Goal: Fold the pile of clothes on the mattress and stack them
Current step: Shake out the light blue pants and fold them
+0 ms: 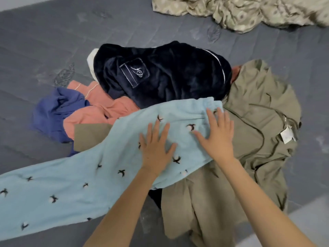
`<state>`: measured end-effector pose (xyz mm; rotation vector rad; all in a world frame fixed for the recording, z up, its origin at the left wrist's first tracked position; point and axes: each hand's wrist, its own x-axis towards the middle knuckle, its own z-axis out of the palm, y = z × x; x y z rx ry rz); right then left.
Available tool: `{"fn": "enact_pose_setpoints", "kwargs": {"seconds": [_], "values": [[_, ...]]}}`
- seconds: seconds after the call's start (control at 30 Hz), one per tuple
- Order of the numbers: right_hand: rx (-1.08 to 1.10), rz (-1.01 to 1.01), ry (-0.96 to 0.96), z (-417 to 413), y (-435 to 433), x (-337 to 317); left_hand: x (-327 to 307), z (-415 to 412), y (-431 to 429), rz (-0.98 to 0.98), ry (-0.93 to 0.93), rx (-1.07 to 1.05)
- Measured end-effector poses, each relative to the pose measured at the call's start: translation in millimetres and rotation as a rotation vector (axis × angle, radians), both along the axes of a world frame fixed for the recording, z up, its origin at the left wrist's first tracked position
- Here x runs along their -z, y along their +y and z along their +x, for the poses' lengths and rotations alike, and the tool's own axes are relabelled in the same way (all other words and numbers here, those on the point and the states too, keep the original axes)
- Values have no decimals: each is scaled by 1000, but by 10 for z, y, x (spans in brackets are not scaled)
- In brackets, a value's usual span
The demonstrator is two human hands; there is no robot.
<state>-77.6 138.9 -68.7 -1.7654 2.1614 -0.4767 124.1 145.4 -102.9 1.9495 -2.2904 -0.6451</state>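
Lying flat on the pale blue garment (71, 184), left hand (156, 148) and right hand (217, 136), fingers spread.

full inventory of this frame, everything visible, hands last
light blue garment: 1, pale blue with dark bird print, draped across the front of the pile, running off to the lower left
navy garment: 1, dark navy with a stitched pocket, back centre of the pile
olive garment: 1, olive, white label showing, right side of the pile
pink garment: 1, salmon pink, left of the navy one
blue garment: 1, mid blue, far left of the pile
white cloth: 1, white, peeking out behind the navy garment; type unclear
patterned cloth: 1, beige print, crumpled, top right
mattress: 1, grey quilted, under everything
left hand: 1, flat on the light blue garment
right hand: 1, flat on the light blue garment
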Motion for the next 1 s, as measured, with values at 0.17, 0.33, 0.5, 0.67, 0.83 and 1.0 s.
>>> {"fn": "enact_pose_setpoints", "kwargs": {"seconds": [0.17, 0.33, 0.5, 0.67, 0.83, 1.0], "values": [[232, 259, -629, -430, -324, 135, 38, -565, -145, 83, 30, -37], [237, 244, -732, -503, -455, 175, 115, -656, -185, 66, -46, -64], [27, 69, -567, -545, -506, 251, 135, -644, -179, 69, -50, -46], [-155, -134, -335, -427, -372, 243, 108, -604, -35, -7, 39, -31], [3, 245, -616, -438, -343, 74, 104, -533, 153, -41, 50, -13], [112, 93, -595, -551, -200, -49, 108, -394, 307, -108, 124, -45]]}}
